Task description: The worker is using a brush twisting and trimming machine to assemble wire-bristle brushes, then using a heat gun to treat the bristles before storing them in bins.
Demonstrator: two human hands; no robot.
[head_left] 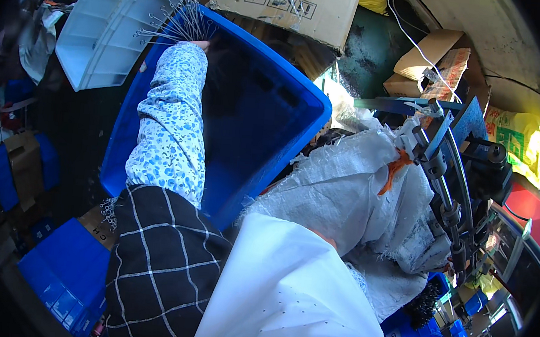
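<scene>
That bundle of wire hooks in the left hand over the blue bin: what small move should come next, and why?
Probably lower the left hand a little and let the wire hooks go into the blue bin. The bundle is held at the bin's far rim, fanned out partly over the white tray, and the bin beneath looks open. The right hand is hidden under white cloth.

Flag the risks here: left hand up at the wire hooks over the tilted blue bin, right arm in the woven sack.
1. The left hand grips a splayed bundle of wire hooks at the rim of the blue bin; loose ends could snag the floral sleeve or scatter.
2. The bin sits tilted against the woven sack; it may slide.
3. The right hand is hidden in the sack, beside the machine; a blind reach is risky.
</scene>
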